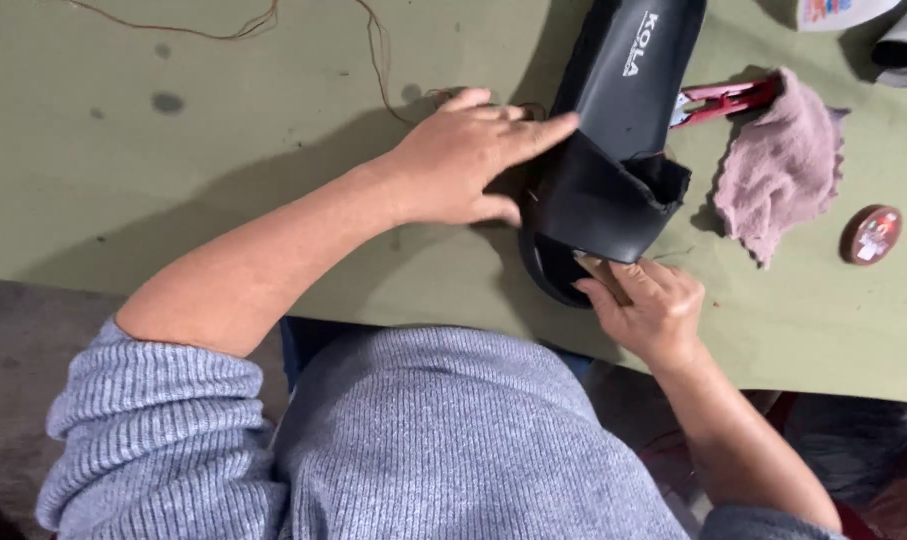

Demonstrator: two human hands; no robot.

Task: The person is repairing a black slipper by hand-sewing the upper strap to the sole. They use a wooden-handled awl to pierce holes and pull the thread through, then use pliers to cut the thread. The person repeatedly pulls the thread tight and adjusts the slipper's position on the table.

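two hands on a smooth black slide sandal (pixel 613 150), left hand (pixel 468 160) spread flat, right hand (pixel 648 305) pinching its strap

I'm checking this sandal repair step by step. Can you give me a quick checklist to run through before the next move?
1. Left hand pressing on the black sandal: ok.
2. Right hand at the strap edge: ok.
3. Tool in right hand: cannot tell, mostly hidden.
4. Brown thread clear of the hands: ok.
5. Red snips within reach beside the pink cloth: ok.
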